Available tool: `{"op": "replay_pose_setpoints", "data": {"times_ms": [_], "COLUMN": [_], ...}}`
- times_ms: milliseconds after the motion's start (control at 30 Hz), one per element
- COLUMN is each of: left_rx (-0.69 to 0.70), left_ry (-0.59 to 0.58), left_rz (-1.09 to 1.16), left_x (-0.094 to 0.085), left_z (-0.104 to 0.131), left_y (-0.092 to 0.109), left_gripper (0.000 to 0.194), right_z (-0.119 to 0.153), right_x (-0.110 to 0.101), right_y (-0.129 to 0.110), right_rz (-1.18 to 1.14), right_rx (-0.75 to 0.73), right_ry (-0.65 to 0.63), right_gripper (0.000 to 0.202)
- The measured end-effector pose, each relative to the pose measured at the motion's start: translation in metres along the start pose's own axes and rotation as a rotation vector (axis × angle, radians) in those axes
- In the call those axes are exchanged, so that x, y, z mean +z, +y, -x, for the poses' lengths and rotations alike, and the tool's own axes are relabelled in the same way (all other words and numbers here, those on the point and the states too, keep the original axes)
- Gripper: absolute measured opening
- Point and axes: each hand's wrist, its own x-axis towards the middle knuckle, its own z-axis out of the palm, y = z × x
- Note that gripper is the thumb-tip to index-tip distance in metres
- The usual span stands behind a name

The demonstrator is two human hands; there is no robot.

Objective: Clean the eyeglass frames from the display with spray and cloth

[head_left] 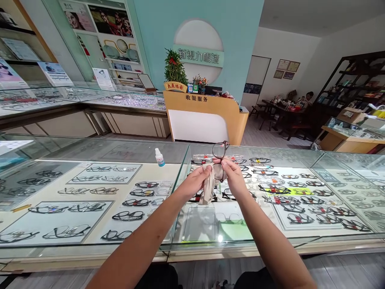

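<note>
Above the glass display case, my right hand (233, 172) grips a pair of dark-rimmed eyeglasses (220, 151), one round lens turned upward. My left hand (197, 182) is closed on a beige cleaning cloth (208, 192), which hangs down below the fingers and reaches up against the lower part of the glasses. Part of the frame and the lower lens are covered by the cloth and my fingers. To the left of my hands, a small white spray bottle (159, 157) with blue at its base stands on the glass top.
Rows of eyeglasses (128, 216) lie inside the glass display case (177, 245), under its top. Beyond it stands a wooden cashier counter (207, 105) with a plant (175, 70). A person (307, 100) sits at a dark table at the back right.
</note>
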Motion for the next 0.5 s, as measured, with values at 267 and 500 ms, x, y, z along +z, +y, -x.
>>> {"op": "replay_pose_setpoints", "data": {"times_ms": [267,500], "left_rx": [-0.001,-0.007], "left_ry": [0.102,0.250], "left_rz": [-0.071,-0.168], "left_x": [0.019,0.024], "left_z": [0.006,0.009], "left_y": [0.007,0.014], "left_gripper": [0.067,0.075], "right_z": [0.005,0.005], "right_x": [0.007,0.009], "right_y": [0.007,0.000], "right_rz": [-0.083,-0.020], "right_rx": [0.070,-0.015], "right_ry": [0.015,0.053], "right_gripper": [0.036,0.032]}}
